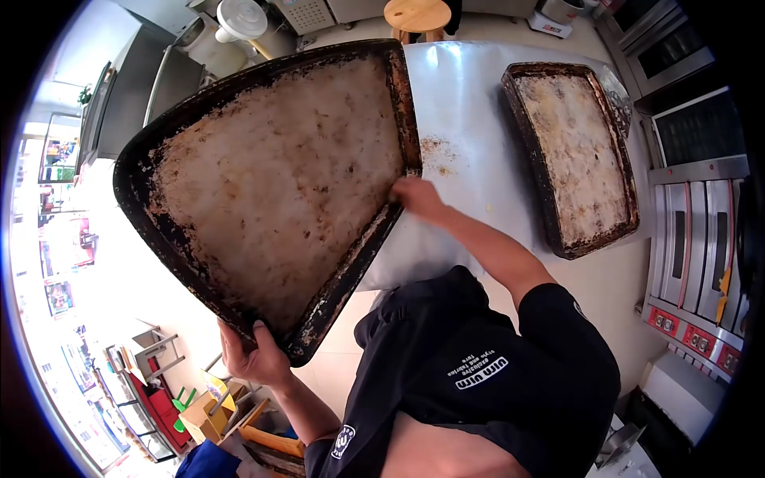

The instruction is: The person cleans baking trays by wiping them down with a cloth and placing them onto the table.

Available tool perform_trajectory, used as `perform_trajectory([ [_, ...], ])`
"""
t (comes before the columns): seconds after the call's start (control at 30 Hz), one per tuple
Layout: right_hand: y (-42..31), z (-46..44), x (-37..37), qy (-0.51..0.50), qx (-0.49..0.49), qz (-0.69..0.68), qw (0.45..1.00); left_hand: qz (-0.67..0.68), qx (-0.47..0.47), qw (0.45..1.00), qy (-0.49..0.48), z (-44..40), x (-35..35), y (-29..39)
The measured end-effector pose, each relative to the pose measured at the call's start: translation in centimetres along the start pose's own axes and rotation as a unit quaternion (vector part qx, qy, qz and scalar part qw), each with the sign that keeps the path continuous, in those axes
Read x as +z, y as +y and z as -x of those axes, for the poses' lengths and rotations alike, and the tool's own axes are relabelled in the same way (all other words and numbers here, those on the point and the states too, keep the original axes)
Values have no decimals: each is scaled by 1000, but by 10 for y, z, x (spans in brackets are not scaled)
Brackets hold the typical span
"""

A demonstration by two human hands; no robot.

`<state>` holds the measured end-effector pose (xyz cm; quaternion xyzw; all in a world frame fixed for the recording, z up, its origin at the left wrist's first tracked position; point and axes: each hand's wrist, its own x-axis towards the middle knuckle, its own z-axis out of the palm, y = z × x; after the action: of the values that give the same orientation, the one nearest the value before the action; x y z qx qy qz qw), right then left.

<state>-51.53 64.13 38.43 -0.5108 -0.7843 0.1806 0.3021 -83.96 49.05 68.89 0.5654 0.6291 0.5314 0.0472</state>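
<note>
A large dark-rimmed baking tray [275, 159] is held up and tilted at the left end of the metal table. Its pale inner surface is stained and crusted, and its rim is blackened. My left hand [259, 358] grips the near-left corner, thumb over the rim and fingers on the outside. My right hand [418, 197] is closed at the right-hand rim, near a corner; it is slightly blurred, and whatever its fingers hold is hidden. Brown crumbs [438, 151] lie on the table just beyond this hand.
A second crusted baking tray [574, 151] lies on the metal table [470, 103] to the right. Deck ovens [697, 247] line the right side. A round wooden stool [417, 14] stands behind the table. Boxes and a cart [151, 350] are at lower left.
</note>
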Motion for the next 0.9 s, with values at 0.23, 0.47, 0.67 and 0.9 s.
perform_trajectory([
  [0.23,22,-1,-12,-36,141,48,988,-19,15,1000,20,1,4,2],
  [0.47,-8,93,-30,-38,202,-42,978,-67,66,995,-25,15,-5,24],
  [0.67,22,30,-60,288,215,-72,930,-68,129,989,-28,12,-7,57],
  [0.9,-29,-169,36,295,251,-387,837,-11,218,972,-85,17,16,91],
])
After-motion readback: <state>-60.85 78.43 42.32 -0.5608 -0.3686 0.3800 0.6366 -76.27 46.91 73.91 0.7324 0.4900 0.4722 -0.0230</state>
